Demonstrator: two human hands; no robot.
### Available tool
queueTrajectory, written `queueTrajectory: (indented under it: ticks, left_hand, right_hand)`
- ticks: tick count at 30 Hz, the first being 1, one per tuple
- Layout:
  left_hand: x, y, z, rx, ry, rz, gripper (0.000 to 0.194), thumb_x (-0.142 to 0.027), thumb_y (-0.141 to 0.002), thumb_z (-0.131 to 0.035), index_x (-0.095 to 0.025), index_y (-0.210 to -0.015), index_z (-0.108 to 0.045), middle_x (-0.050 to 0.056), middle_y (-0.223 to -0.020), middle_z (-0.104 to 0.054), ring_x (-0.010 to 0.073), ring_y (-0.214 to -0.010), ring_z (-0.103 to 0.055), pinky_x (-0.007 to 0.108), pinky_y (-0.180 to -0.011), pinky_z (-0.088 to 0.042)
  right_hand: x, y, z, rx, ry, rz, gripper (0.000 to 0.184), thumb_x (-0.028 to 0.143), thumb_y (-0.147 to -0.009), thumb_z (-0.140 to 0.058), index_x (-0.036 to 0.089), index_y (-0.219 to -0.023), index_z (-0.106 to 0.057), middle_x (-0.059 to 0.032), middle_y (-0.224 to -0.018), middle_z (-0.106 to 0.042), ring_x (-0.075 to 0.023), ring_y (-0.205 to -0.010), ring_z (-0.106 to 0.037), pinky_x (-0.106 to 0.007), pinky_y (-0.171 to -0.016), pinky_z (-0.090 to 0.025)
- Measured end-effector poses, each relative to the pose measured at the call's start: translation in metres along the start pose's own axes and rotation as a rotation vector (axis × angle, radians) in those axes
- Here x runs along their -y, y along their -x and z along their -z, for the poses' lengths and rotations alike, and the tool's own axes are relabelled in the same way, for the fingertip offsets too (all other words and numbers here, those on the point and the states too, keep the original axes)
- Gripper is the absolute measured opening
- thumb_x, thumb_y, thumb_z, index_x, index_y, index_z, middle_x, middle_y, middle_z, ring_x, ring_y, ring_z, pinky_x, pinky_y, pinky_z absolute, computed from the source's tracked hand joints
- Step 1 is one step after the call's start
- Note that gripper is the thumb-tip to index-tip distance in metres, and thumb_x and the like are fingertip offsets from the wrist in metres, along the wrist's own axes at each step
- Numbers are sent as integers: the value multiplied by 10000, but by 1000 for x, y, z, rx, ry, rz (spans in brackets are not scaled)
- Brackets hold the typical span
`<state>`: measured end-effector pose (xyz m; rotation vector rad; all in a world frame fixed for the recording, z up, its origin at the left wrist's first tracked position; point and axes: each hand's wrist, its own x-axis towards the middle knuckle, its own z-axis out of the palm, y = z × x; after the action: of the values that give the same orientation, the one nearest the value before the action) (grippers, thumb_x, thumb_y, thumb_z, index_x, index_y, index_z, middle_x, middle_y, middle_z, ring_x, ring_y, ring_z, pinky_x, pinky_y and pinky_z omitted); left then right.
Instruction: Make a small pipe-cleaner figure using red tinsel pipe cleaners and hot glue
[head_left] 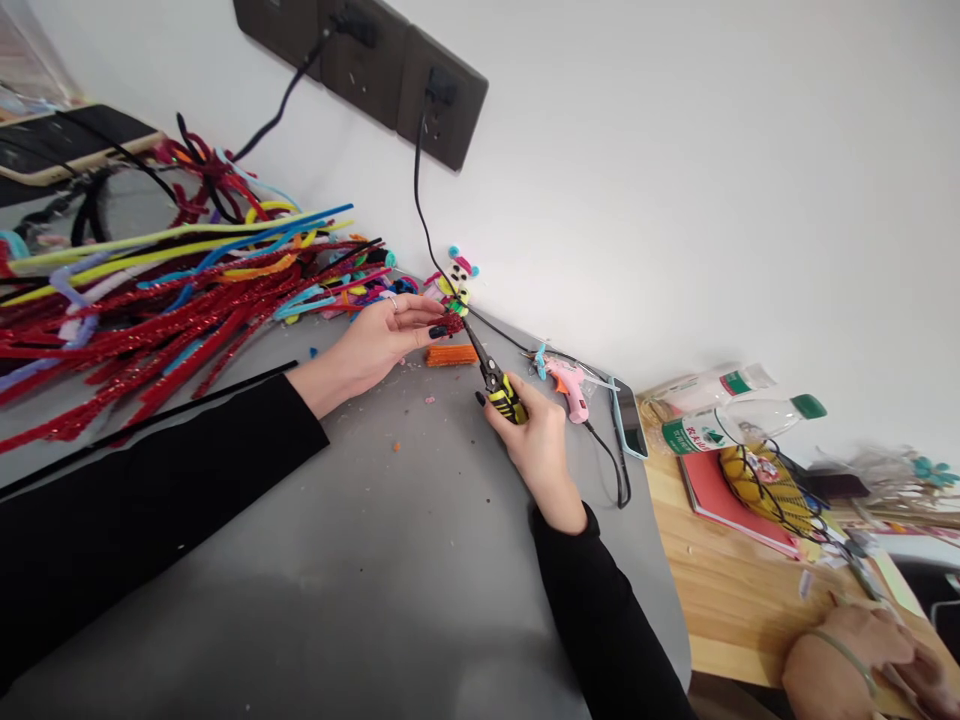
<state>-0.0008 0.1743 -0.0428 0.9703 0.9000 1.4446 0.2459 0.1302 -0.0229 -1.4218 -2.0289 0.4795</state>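
My right hand (534, 440) is closed around the yellow-and-black handles of a pair of pliers (491, 378). The plier tip reaches up to a small red glittery pipe-cleaner piece (452, 322). My left hand (382, 340) pinches that red piece between thumb and fingertips. Just behind it stands a small pipe-cleaner figure (457, 280) in pink, blue, green and white. A short orange pipe-cleaner coil (451, 355) lies on the grey table (375, 560) between my hands.
A big heap of coloured pipe cleaners (165, 290) fills the left. A pink glue gun (568, 388) with black cord and a phone (628, 418) lie right of the pliers. Plastic bottles (739, 420), a red notebook (731, 500) and another person's hands (862, 655) are on the wooden table.
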Motion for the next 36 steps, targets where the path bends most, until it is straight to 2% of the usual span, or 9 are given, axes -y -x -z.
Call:
queueTrajectory:
  ticks: [4,9,13,19,26,36]
  left_hand:
    - [-3,0,-4,21,78,7,589,-430,-517,-1060,-183,-960,-762,86,-1091,-787,279,-1133,-730,430,-1067,-598]
    - [-3,2,-5,8,112,21,552,-387,-536,-1057,-175,-954,-765,86,-1092,-783,281,-1150,-724,443,-1108,-567]
    - [-3,3,-6,4,146,39,538,-360,-526,-1059,-177,-944,-773,81,-1087,-783,269,-1130,-726,439,-1108,-557]
    - [-6,4,-9,18,131,24,556,-416,-475,-1076,-183,-899,-802,71,-1050,-786,251,-1079,-721,411,-1078,-561]
    - [-6,3,-5,61,89,13,514,-404,-516,-1065,-186,-902,-804,70,-1032,-785,228,-1028,-721,360,-1002,-587]
    - [-6,5,-5,104,10,53,493,-388,-535,-1045,-192,-912,-793,88,-1043,-801,246,-1026,-739,367,-965,-612]
  right_hand:
    - [-4,-1,-4,-100,-44,16,381,338,-854,-680,180,-1198,-727,-73,-1019,-784,-230,-894,-714,-341,-836,-569]
    - [-5,-1,-6,-158,-60,64,501,283,-818,-692,184,-1308,-680,-99,-1153,-765,-218,-942,-701,-334,-813,-597]
    - [-6,-1,-6,-192,-65,59,494,282,-827,-698,195,-1313,-676,-95,-1159,-762,-207,-934,-700,-326,-793,-611]
    - [-5,-1,-5,-173,-71,63,469,322,-828,-724,174,-1273,-705,-101,-1134,-785,-209,-911,-731,-314,-758,-618]
    - [0,0,-5,-130,-88,89,463,330,-846,-740,168,-1278,-705,-105,-1160,-790,-208,-912,-745,-303,-751,-628]
    - [-1,0,-6,-123,-125,46,441,340,-839,-755,174,-1248,-741,-90,-1113,-812,-238,-941,-763,-335,-825,-633]
